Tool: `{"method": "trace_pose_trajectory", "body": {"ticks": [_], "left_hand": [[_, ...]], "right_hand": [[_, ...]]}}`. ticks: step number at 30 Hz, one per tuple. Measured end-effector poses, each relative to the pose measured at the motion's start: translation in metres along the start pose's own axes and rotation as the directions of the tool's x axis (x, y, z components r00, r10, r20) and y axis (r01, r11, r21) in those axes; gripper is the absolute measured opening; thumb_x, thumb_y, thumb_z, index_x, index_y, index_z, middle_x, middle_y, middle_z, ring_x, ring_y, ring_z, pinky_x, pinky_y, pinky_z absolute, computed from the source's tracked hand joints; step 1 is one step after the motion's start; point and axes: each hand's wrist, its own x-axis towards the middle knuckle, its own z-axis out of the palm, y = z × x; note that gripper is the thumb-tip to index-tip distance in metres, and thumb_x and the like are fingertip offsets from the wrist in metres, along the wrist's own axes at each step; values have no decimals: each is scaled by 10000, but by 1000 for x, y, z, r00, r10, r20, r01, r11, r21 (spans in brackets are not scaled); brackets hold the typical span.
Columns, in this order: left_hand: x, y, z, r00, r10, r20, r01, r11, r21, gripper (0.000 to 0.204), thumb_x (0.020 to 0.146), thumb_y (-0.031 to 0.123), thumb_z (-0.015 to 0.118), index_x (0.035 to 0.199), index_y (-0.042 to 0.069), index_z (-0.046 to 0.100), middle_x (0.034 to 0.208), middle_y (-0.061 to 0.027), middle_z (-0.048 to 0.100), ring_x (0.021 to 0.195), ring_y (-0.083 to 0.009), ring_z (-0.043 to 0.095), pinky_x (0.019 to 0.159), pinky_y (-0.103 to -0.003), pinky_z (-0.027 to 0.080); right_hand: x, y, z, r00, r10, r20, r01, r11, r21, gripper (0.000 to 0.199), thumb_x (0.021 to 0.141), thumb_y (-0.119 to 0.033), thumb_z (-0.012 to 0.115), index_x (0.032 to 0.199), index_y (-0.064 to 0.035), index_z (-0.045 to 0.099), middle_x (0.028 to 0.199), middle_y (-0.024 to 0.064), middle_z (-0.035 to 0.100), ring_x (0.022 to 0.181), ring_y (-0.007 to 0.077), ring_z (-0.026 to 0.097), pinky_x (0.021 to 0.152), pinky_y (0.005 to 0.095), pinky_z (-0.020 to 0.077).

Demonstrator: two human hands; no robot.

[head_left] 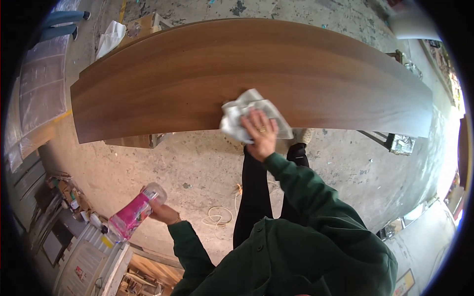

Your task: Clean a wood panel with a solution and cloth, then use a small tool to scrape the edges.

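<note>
My right hand [260,132] lies over the white cloth [249,97], fingers extended and slightly apart, not clamped; cloth spreads out past the fingertips and to both sides, over the near edge of the brown wood-grain board [316,74], which runs well beyond them and out left and right. Left hand [163,211]: fingers clamped round the pink bottle [127,218], its clear end just above them, pink body slanting down-left.

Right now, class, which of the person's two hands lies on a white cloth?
The right hand, on the white cloth at the near edge of the brown panel; the left hand instead grips a pink bottle.
</note>
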Motion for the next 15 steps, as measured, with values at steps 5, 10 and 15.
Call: {"method": "trace_pose_trajectory", "body": {"ticks": [5,10,15], "left_hand": [[2,-2,-65,987,-38,-157,36,999,-17,579,845,284,588,1264,-55,376,1313,-182,409,1164,-287,439,1026,-395,301],[-33,32,-54,920,-190,-341,165,981,-101,606,836,268,628,1280,-35,347,1299,-167,430,1140,-265,458,1006,-383,326],[-82,82,-80,918,-211,-335,157,971,-182,491,770,46,665,1202,14,434,1193,-119,514,1059,-216,503,915,-345,410]], "right_hand": [[41,-99,66,863,-497,95,428,817,385,415,660,-86,588,1072,-137,595,1228,67,526,1205,242,433,945,446,368],[18,-104,125,493,-187,850,29,980,198,333,748,-344,576,909,-59,638,857,182,639,811,353,617,693,469,479],[-70,-2,51,391,-224,892,174,970,168,304,734,-402,564,865,-147,669,788,121,653,767,303,632,681,427,490]]}}
